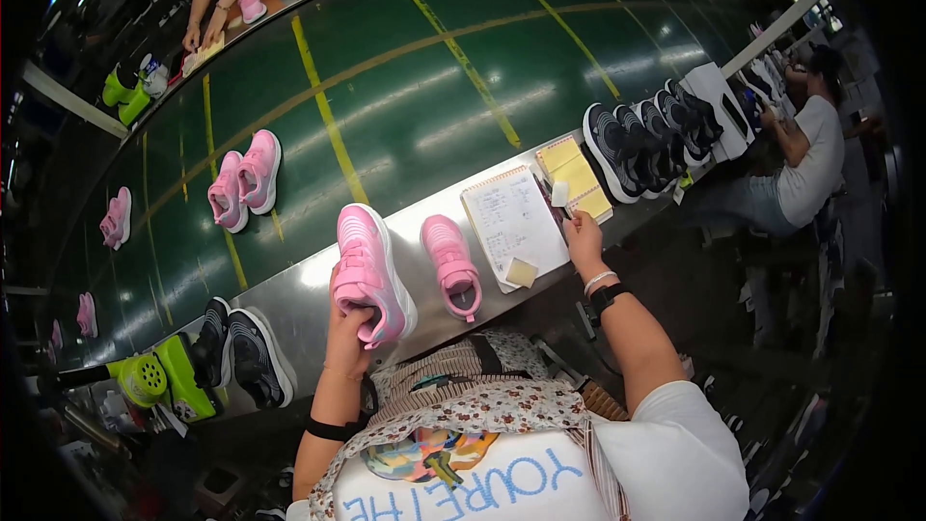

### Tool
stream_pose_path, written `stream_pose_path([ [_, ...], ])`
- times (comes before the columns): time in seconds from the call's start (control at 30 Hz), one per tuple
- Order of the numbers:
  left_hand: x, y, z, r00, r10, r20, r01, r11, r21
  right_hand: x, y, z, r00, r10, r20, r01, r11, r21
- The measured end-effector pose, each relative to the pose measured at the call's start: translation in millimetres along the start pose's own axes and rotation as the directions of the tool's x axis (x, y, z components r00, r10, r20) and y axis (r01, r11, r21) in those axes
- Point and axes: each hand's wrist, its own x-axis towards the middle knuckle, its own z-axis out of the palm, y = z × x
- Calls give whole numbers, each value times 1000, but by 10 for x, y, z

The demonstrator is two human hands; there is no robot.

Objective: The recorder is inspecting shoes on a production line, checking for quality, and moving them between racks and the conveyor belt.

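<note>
My left hand (347,330) grips a pink sneaker (363,256) at its heel opening and holds it above the metal ledge, toe pointing away from me. Just right of it, a second pink sneaker (446,249) lies on the ledge. My right hand (584,239) is at the right edge of an open spiral notebook (511,217) with handwriting. Its fingers are drawn together beside a small white block (559,194) and a yellow notepad (579,178); what they pinch, if anything, is hidden. A pale yellow square block (522,273) rests on the notebook's near corner.
Pink sneakers (243,178) stand on the green conveyor belt (386,106) with yellow lines. Black sneakers (256,357) and a lime-green device (174,376) are at left. A row of black sneakers (627,150) stands at right. Co-workers are across the belt and at far right.
</note>
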Motion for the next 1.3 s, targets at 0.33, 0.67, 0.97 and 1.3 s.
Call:
stream_pose_path([
  [0.33,-23,101,64,999,-28,41,28,1000,6,598,138,-263,913,-295,282,384,856,-346],
  [0.67,-93,186,145,998,-8,57,10,999,-40,854,-104,-360,473,-379,795,875,308,-373],
  [0.97,-187,258,331,991,51,126,-43,997,-67,931,-93,-339,385,-331,862,918,231,-322],
  [1.3,-183,298,308,962,104,253,-87,993,-79,918,117,-310,728,-418,543,652,667,-361],
])
